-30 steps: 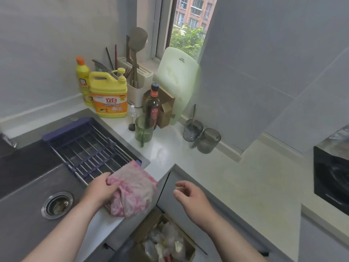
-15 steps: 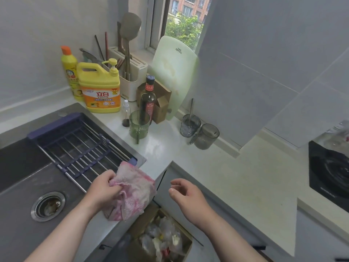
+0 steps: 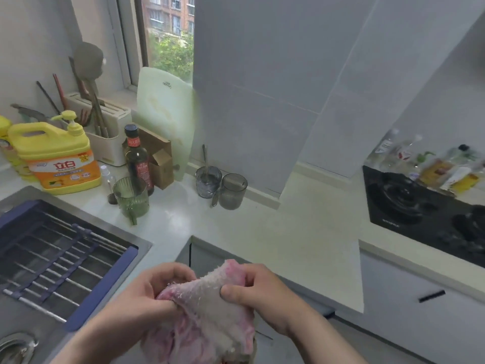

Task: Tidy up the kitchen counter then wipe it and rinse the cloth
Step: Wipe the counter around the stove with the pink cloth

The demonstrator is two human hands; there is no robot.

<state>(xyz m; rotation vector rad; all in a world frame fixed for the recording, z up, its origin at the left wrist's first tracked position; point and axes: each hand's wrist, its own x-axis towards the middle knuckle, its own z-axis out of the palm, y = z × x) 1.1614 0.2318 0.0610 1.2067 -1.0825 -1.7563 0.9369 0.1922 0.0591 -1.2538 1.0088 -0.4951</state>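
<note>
This is a home kitchen. A steel sink [image 3: 29,320] with a blue drying rack [image 3: 52,258] across it sits in a pale L-shaped desk [image 3: 288,240]. At the back of the desk stand a yellow dish-soap jug [image 3: 57,156], a utensil holder [image 3: 110,145] with a spatula and chopsticks, a leaning cutting board [image 3: 162,114], a dark sauce bottle [image 3: 137,158] and plastic cups [image 3: 232,191]. A black gas hob [image 3: 409,203] lies to the right, with blurred seasoning bottles [image 3: 433,166] behind it. Grey tiles [image 3: 262,74] cover the walls, cabinets [image 3: 420,329] sit below, and the window [image 3: 170,35] shows an apartment block.
</note>
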